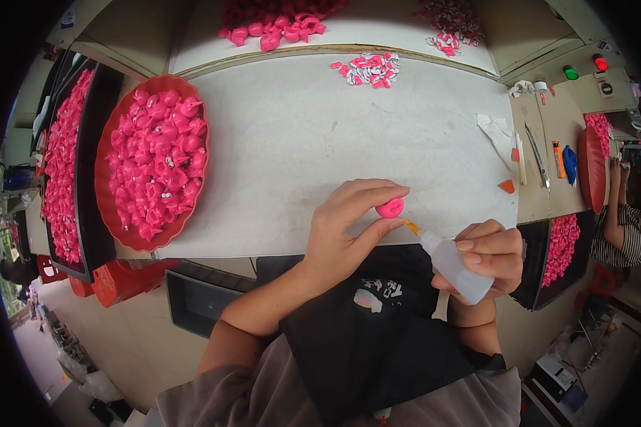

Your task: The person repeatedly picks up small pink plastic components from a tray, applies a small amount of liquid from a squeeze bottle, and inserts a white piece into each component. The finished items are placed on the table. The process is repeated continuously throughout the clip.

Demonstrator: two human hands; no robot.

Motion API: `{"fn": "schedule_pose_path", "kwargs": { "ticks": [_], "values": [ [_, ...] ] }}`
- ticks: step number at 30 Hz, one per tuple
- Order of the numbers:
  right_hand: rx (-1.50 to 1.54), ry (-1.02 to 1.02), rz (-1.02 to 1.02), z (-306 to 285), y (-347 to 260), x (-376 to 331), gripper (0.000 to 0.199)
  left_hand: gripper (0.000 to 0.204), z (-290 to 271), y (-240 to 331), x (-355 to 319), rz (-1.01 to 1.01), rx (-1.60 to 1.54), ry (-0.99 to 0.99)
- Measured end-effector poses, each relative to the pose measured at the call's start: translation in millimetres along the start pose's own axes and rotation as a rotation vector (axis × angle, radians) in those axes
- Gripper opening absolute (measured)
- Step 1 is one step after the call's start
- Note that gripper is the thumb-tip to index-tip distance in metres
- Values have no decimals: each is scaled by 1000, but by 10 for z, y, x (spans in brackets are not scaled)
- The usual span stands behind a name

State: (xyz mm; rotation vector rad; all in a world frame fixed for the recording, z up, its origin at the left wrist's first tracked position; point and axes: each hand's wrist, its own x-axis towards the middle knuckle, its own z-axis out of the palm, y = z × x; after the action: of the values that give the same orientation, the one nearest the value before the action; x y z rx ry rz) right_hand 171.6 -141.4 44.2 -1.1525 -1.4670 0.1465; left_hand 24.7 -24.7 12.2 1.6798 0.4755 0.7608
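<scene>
Between the thumb and fingers of my left hand is a small round pink plastic part, held above the near edge of the white-covered table. My right hand is wrapped round a translucent squeeze bottle, tilted so its thin amber nozzle points up and left. The nozzle's tip is close to the underside of the pink part; whether they touch I cannot tell. To the left stands a scalloped red basin full of pink molded parts, some with small white-and-dark pieces on them.
A pile of small pink and white pieces lies at the table's far side. More pink parts fill the shelf behind. Tweezers, an orange tube and a torn white sheet lie right. A black tray flanks the basin.
</scene>
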Motion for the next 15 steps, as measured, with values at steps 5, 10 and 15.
{"fn": "schedule_pose_path", "kwargs": {
  "ticks": [5, 10, 15],
  "values": [
    [197, 164, 46, -152, 288, 126, 41, 29, -39, -68, 27, -96, -178, 27],
    [173, 31, 527, -253, 684, 597, 21, 28, -183, -158, 52, -105, -246, 95],
    [-36, -160, 663, -71, 1396, 872, 19, 29, -210, -155, 66, -119, -277, 99]
  ]
}}
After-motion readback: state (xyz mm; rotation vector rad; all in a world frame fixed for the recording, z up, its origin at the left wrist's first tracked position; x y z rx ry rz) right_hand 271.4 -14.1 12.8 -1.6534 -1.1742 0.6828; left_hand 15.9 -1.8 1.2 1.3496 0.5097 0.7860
